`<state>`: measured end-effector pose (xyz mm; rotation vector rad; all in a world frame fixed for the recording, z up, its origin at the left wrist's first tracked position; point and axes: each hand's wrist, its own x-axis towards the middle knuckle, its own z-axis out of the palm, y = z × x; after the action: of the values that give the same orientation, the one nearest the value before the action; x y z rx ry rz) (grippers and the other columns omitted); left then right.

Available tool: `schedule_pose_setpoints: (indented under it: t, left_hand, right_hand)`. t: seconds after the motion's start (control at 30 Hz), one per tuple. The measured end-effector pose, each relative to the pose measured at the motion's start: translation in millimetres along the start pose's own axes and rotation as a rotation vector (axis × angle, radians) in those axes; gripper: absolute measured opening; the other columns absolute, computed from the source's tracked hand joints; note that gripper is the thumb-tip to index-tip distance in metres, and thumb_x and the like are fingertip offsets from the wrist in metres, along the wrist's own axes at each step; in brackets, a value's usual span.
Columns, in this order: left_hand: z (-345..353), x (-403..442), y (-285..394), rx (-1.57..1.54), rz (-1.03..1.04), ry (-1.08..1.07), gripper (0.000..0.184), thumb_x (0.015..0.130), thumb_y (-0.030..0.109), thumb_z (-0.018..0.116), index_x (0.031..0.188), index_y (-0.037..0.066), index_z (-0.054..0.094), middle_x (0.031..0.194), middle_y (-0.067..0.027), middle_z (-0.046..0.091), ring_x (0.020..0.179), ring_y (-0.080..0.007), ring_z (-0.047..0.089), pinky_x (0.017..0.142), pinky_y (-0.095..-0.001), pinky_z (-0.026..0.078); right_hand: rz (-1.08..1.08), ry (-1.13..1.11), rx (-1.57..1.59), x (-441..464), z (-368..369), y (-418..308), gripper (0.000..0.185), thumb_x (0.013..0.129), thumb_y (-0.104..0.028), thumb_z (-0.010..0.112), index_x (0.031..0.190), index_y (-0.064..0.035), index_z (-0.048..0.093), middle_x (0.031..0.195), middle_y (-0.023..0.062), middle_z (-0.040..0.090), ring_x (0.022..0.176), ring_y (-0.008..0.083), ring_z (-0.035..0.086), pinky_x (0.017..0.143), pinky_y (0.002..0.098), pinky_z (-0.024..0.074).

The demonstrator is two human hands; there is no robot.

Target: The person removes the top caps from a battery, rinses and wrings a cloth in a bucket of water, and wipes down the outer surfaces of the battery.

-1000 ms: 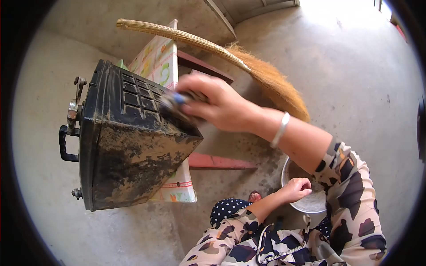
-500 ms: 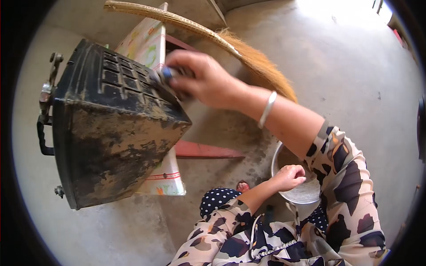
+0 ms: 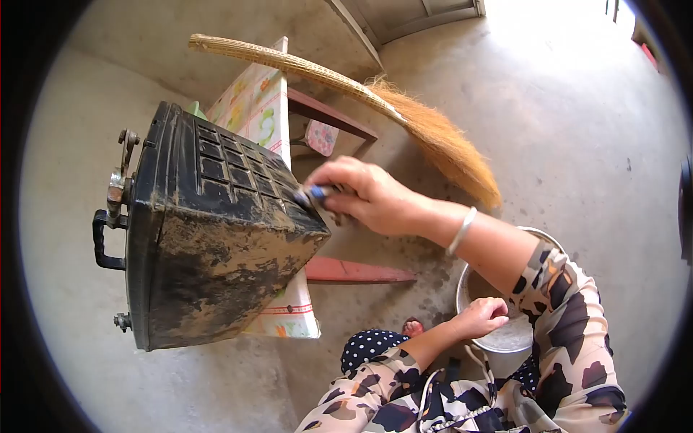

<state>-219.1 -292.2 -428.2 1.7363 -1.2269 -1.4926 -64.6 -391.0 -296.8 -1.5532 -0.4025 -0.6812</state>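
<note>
A large black battery (image 3: 216,281) with mud caked on its sides rests by a table covered with a flowered cloth (image 3: 292,310). Its metal terminals (image 3: 115,184) and black handle (image 3: 101,242) face left in the view. My right hand (image 3: 368,195) presses a small crumpled rag (image 3: 316,195), greyish with a blue patch, against the battery's ribbed side near its right corner. The rag is partly hidden by my fingers and slightly blurred. Lower down, my left hand (image 3: 482,318) is loosely curled over a metal basin (image 3: 462,303), with nothing visible in it.
A straw broom (image 3: 440,144) leans across behind the table, bristles towards the right. Red table legs (image 3: 361,270) stick out beneath the cloth. A small pink patterned seat (image 3: 321,137) shows behind. Damp spots mark the concrete floor (image 3: 577,137) beside the basin.
My right hand with the rag has slid towards the battery's lower right corner. The whole view has shifted, so the battery and broom sit further right and lower. My left hand remains curled.
</note>
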Motion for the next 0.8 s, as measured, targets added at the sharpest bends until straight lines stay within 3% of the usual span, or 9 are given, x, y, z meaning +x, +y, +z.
schedule_pose_setpoints:
  t: [0.03,0.1,0.23,0.37,0.43,0.5,0.57,0.63,0.8]
  left_hand:
    - [-1,1,-1,0.027,-0.012,-0.007,0.024,0.074,0.021,0.058,0.082,-0.002,0.056,0.074,-0.0160,0.058,0.073,-0.0284,0.058,0.067,-0.0357,0.046]
    - [-2,0,-4,0.056,-0.026,-0.020,0.025,0.074,0.022,0.058,0.083,-0.002,0.057,0.076,-0.0165,0.059,0.074,-0.0289,0.059,0.068,-0.0360,0.046]
    - [-9,-2,-4,0.207,-0.026,-0.040,0.027,0.075,0.023,0.057,0.085,-0.002,0.058,0.079,-0.0176,0.060,0.077,-0.0299,0.059,0.070,-0.0368,0.046]
    - [-8,-4,3,0.070,-0.076,0.018,0.025,0.075,0.021,0.057,0.084,-0.001,0.057,0.078,-0.0163,0.060,0.076,-0.0289,0.059,0.069,-0.0364,0.046]
    - [-2,0,-5,0.067,-0.021,0.022,0.038,0.077,0.036,0.055,0.085,-0.001,0.060,0.082,-0.0224,0.058,0.079,-0.0362,0.056,0.069,-0.0399,0.044]
    - [7,4,-20,-0.011,0.071,0.043,0.038,0.078,0.035,0.055,0.083,-0.003,0.060,0.081,-0.0229,0.057,0.078,-0.0351,0.056,0.069,-0.0398,0.044]
    - [3,0,-8,0.026,0.103,0.081,0.038,0.078,0.035,0.055,0.081,-0.003,0.060,0.075,-0.0226,0.057,0.075,-0.0346,0.057,0.066,-0.0399,0.045]
    - [-2,-3,0,0.018,-0.049,0.000,0.023,0.075,0.021,0.057,0.082,-0.001,0.055,0.074,-0.0154,0.058,0.072,-0.0275,0.058,0.067,-0.0364,0.045]
    - [15,1,-38,0.018,0.104,0.115,0.023,0.075,0.020,0.058,0.083,-0.001,0.055,0.075,-0.0157,0.059,0.074,-0.0278,0.058,0.068,-0.0362,0.045]
  right_hand:
    - [-0.150,0.078,-0.136,8,0,4,0.022,0.081,-0.001,0.053,0.103,-0.0048,0.053,0.087,0.0052,0.049,0.072,0.0118,0.051,0.061,0.0250,0.0440]
    - [0.138,-0.015,0.174,42,-10,-34,0.020,0.083,-0.006,0.055,0.103,-0.0057,0.052,0.087,0.0064,0.050,0.076,0.0136,0.052,0.063,0.0278,0.0447]
    - [-0.222,0.130,0.047,75,17,-35,0.024,0.081,-0.006,0.056,0.105,-0.0063,0.052,0.088,0.0087,0.053,0.081,0.0200,0.052,0.073,0.0319,0.0430]
    - [-0.262,0.001,-0.012,27,-1,-26,0.026,0.078,-0.003,0.057,0.104,-0.0059,0.054,0.090,0.0086,0.054,0.088,0.0223,0.052,0.078,0.0331,0.0420]
    - [-0.141,-0.065,-0.025,-2,-10,-16,0.026,0.077,-0.002,0.057,0.103,-0.0058,0.055,0.090,0.0083,0.054,0.088,0.0225,0.052,0.078,0.0331,0.0419]
    - [-0.031,-0.131,-0.049,-9,-13,-6,0.026,0.077,-0.001,0.057,0.102,-0.0057,0.056,0.090,0.0080,0.054,0.088,0.0227,0.052,0.078,0.0332,0.0417]
    - [-0.144,-0.033,-0.020,9,-15,-19,0.027,0.076,-0.001,0.057,0.102,-0.0058,0.056,0.091,0.0082,0.054,0.088,0.0227,0.051,0.079,0.0329,0.0415]
    - [-0.356,0.119,-0.021,45,-10,-38,0.028,0.076,-0.001,0.057,0.103,-0.0059,0.054,0.090,0.0089,0.053,0.086,0.0233,0.051,0.079,0.0319,0.0416]
    - [-0.422,0.044,-0.010,47,-1,-55,0.027,0.075,0.000,0.057,0.101,-0.0044,0.054,0.085,0.0097,0.050,0.085,0.0256,0.050,0.075,0.0335,0.0420]
